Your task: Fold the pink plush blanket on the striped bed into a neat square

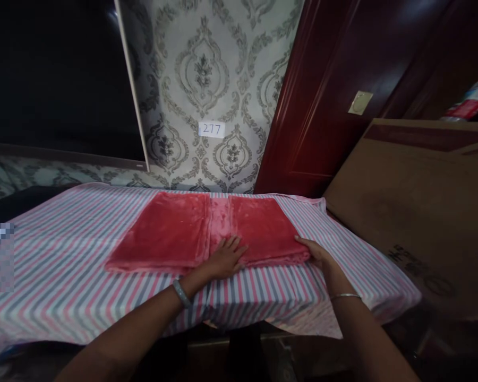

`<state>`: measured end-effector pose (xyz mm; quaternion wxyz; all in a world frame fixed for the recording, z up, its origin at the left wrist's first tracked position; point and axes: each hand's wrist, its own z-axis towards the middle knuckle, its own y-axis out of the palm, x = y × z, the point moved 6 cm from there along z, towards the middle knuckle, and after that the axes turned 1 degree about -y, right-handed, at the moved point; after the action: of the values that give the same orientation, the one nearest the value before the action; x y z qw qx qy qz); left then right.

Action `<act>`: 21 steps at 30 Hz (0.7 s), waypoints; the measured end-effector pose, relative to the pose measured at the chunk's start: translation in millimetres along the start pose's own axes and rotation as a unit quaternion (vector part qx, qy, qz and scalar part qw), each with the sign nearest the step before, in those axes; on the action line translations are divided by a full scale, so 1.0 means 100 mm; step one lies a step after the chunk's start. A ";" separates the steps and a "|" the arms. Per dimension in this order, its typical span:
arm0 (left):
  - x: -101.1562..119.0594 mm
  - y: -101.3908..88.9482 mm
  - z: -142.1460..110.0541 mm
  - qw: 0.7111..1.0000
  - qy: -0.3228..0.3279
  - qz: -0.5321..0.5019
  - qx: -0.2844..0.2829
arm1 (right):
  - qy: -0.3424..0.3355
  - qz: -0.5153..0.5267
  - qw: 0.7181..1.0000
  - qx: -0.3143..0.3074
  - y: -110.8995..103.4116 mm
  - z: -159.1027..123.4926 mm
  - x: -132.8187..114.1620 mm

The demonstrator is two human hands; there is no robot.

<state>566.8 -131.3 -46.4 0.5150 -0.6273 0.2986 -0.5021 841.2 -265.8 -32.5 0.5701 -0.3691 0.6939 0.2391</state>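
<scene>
A red blanket [220, 215] lay folded on the cloth-covered tabletop [75, 239]. Two darker panels, the nine o'clock panel [163, 233] and the three o'clock panel [263, 228], sat on either side of a paler strip running from twelve to six. Layered folds showed along its near edge.

The left hand [225, 258] reached in from seven o'clock and rested palm down on the blanket's six o'clock edge, over the end of the pale strip and a little of the neighbouring panel. Its fingers were extended and slightly spread, pressing on the fabric without curling around it. A thick bangle [182, 293] circled that wrist.

The right hand [318, 255] came in from five o'clock to the blanket's near corner, between three and four o'clock from its middle. One digit lay at the edge of the panel; the others were largely hidden, so whether they gripped the corner could not be told. A thin bangle [346, 295] was on this wrist.

Pink, grey and white stripes covered the tabletop. At twelve o'clock, a card [211, 129] reading 277 was on the patterned wall [203, 69]. A dark screen [56, 79] filled the area between ten and eleven, dark red woodwork [322, 106] stood toward one, and a cardboard box [414, 196] stood at three, with a bottle [470, 101] visible above it toward two.
</scene>
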 end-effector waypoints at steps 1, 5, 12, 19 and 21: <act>-0.01 -0.01 0.01 1.000 0.004 -0.023 0.000 | 0.007 0.003 1.000 -0.010 0.05 -0.02 -0.06; -0.15 -0.26 -0.05 0.981 0.008 -0.190 0.046 | -0.024 0.011 0.999 -0.030 0.29 -0.07 -0.47; -0.96 -1.14 -0.52 0.820 -0.110 -0.521 0.212 | -0.142 0.001 0.985 -0.102 1.31 -0.02 -1.64; -1.88 -1.68 -1.25 0.668 -0.243 -0.633 0.306 | -0.274 -0.101 0.928 -0.230 3.34 -0.44 -2.15; -2.04 -1.70 -1.47 0.658 -0.266 -0.635 0.306 | -0.313 -0.134 0.905 -0.254 3.84 -0.65 -2.02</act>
<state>340.2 49.7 43.3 0.2912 -0.5780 -0.4922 -0.5821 515.6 -30.7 143.5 0.6720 -0.4968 0.3393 0.4317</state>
